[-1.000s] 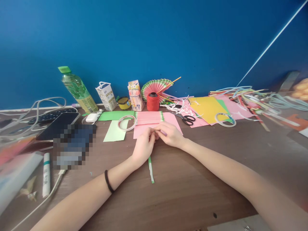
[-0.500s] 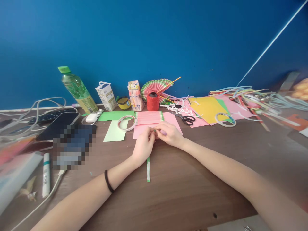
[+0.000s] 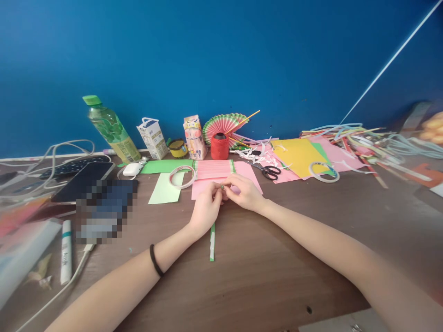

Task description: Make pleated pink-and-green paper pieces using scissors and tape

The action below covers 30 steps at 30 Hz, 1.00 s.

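My left hand (image 3: 206,206) and my right hand (image 3: 244,191) meet at mid-table, fingertips pinched together. Between them shows a tiny green end of a paper strip; most of it is hidden by the fingers. Below my left hand the green paper strip (image 3: 212,244), with a whitish layer on it, hangs down toward the table. Just behind the hands lies a pink sheet (image 3: 255,177) with a pleated pink paper (image 3: 214,169) edged in green on it. A roll of tape (image 3: 172,180) rests to the left, partly on a pale green sheet (image 3: 162,191).
Black-handled scissors (image 3: 271,172) and another tape roll (image 3: 335,175) lie to the right, near a yellow sheet (image 3: 294,157). Red thread spool (image 3: 220,148), paper fans (image 3: 221,125), cartons and a green bottle (image 3: 112,129) line the wall. Phones, cables and a marker (image 3: 66,253) occupy the left.
The hanging part of the green strip has shifted and turned slightly, its lower end a little further left. Both hands stay pinched in nearly the same place.
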Each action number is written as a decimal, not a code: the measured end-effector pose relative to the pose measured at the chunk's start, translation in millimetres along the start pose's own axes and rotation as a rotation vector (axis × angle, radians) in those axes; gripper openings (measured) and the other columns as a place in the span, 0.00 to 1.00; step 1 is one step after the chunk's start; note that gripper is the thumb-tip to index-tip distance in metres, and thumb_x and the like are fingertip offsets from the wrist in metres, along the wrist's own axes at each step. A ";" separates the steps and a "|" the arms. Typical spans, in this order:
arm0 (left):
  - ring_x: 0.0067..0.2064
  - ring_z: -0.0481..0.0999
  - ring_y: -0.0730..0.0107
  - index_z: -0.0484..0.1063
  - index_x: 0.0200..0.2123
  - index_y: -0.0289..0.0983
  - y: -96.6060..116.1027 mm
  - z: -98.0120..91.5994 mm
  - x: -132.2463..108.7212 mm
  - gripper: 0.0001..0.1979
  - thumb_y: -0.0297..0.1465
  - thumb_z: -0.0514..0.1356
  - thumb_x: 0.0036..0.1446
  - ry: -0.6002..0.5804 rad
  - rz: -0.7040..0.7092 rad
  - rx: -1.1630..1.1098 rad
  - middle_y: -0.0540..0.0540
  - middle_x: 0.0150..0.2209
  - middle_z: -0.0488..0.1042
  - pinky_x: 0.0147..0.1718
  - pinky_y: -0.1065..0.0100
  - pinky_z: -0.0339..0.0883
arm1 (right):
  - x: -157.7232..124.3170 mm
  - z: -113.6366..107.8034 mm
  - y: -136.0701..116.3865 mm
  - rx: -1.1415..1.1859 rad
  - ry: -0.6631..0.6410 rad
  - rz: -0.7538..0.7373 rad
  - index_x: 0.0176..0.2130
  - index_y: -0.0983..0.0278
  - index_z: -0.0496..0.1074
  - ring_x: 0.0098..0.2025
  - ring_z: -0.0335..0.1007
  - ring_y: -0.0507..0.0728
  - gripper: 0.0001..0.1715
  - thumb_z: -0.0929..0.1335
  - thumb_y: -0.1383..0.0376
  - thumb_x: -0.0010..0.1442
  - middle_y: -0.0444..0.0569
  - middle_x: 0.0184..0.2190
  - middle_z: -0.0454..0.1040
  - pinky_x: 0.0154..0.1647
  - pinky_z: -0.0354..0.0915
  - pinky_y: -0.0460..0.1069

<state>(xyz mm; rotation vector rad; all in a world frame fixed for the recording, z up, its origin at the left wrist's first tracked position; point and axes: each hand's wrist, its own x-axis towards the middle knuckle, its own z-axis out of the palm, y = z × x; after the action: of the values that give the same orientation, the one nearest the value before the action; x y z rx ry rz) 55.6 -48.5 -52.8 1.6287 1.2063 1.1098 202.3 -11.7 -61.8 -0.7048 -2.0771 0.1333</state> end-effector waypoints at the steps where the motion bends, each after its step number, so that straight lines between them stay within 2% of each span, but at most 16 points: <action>1: 0.32 0.74 0.70 0.65 0.32 0.37 -0.7 0.1 0.5 0.06 0.31 0.49 0.55 -0.002 -0.007 -0.018 0.48 0.29 0.74 0.31 0.68 0.69 | 0.2 0.0 -0.6 0.007 0.000 0.015 0.31 0.63 0.66 0.31 0.66 0.53 0.06 0.61 0.70 0.57 0.48 0.27 0.70 0.34 0.65 0.49; 9: 0.28 0.74 0.72 0.64 0.31 0.35 -6.0 1.8 6.9 0.04 0.29 0.51 0.54 0.004 -0.131 -0.200 0.47 0.27 0.74 0.29 0.69 0.68 | 4.9 -5.5 2.3 0.054 0.092 0.194 0.30 0.63 0.65 0.30 0.65 0.52 0.06 0.61 0.68 0.58 0.46 0.27 0.69 0.32 0.62 0.47; 13: 0.27 0.74 0.73 0.64 0.31 0.34 -4.0 1.9 7.6 0.04 0.26 0.50 0.53 0.017 -0.169 -0.224 0.47 0.26 0.74 0.28 0.70 0.68 | 9.6 -12.3 14.0 0.085 0.234 0.383 0.29 0.63 0.65 0.29 0.64 0.52 0.04 0.62 0.67 0.56 0.45 0.26 0.69 0.33 0.61 0.47; 17: 0.27 0.74 0.74 0.64 0.32 0.34 -4.6 1.9 8.1 0.05 0.26 0.50 0.53 0.015 -0.172 -0.221 0.47 0.27 0.74 0.27 0.70 0.67 | 14.6 -24.3 36.8 0.187 0.442 0.549 0.30 0.63 0.63 0.27 0.65 0.51 0.05 0.62 0.63 0.56 0.43 0.25 0.67 0.32 0.62 0.48; 19: 0.27 0.74 0.74 0.65 0.33 0.34 -5.3 2.1 8.7 0.06 0.26 0.50 0.53 0.012 -0.169 -0.223 0.47 0.27 0.74 0.27 0.71 0.67 | 15.6 -33.5 51.0 0.149 0.539 0.620 0.29 0.63 0.63 0.24 0.63 0.50 0.06 0.62 0.63 0.56 0.42 0.23 0.65 0.31 0.61 0.47; 24: 0.27 0.73 0.74 0.65 0.33 0.34 -3.9 2.1 9.2 0.06 0.26 0.50 0.53 0.012 -0.175 -0.231 0.47 0.27 0.74 0.27 0.71 0.66 | 8.1 -61.1 83.0 -0.020 0.664 0.777 0.24 0.63 0.63 0.23 0.61 0.51 0.12 0.61 0.60 0.56 0.41 0.19 0.64 0.29 0.58 0.47; 27: 0.27 0.73 0.74 0.65 0.34 0.34 -2.7 1.7 8.1 0.06 0.27 0.50 0.53 0.004 -0.176 -0.238 0.48 0.27 0.74 0.26 0.72 0.66 | 0.1 -71.9 95.6 -0.160 0.643 0.830 0.20 0.63 0.62 0.24 0.60 0.52 0.17 0.61 0.57 0.56 0.42 0.18 0.62 0.30 0.58 0.49; 30: 0.27 0.73 0.75 0.65 0.35 0.35 -2.2 1.4 7.1 0.07 0.28 0.50 0.54 -0.008 -0.169 -0.231 0.48 0.27 0.74 0.26 0.72 0.65 | -5.5 -74.1 104.8 -0.244 0.633 0.831 0.20 0.64 0.65 0.27 0.62 0.53 0.13 0.64 0.60 0.52 0.44 0.21 0.66 0.35 0.59 0.50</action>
<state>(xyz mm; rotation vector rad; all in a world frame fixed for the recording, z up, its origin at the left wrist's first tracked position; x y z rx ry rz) 57.5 -41.3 -54.0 1.3313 1.1421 1.0907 309.0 60.0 -59.6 -1.5086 -1.1167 0.0989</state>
